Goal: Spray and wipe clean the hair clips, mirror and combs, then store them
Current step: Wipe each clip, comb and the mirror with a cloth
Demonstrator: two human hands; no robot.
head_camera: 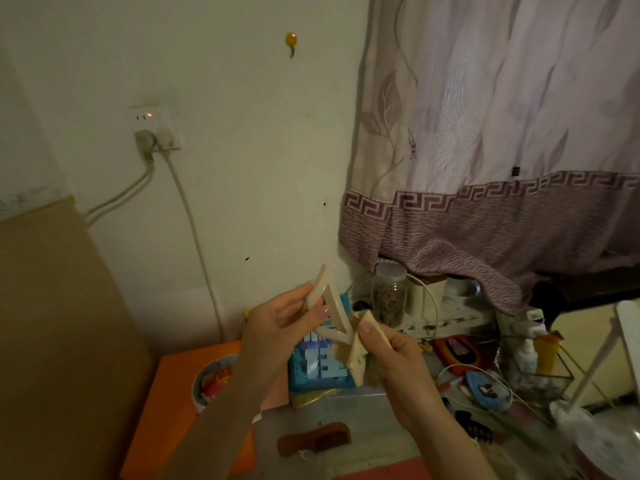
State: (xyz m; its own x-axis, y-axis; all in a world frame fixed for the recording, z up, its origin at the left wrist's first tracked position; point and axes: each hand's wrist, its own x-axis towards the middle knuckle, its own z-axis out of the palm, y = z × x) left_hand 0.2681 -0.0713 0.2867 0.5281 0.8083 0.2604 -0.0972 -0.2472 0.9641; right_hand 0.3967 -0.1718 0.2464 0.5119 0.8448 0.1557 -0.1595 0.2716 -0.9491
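My left hand grips a cream triangular hair clip and holds it up in front of the wall. My right hand pinches a folded beige cloth against the clip's lower corner. A brown wooden comb lies on a clear plastic sheet below my hands. A black claw clip lies to the right of my right forearm. An oval blue hand mirror rests further right among white cables.
An orange table carries a round tin with a red picture. A blue packet stands behind my hands. A jar, a power strip, a glass box and a white lamp crowd the right.
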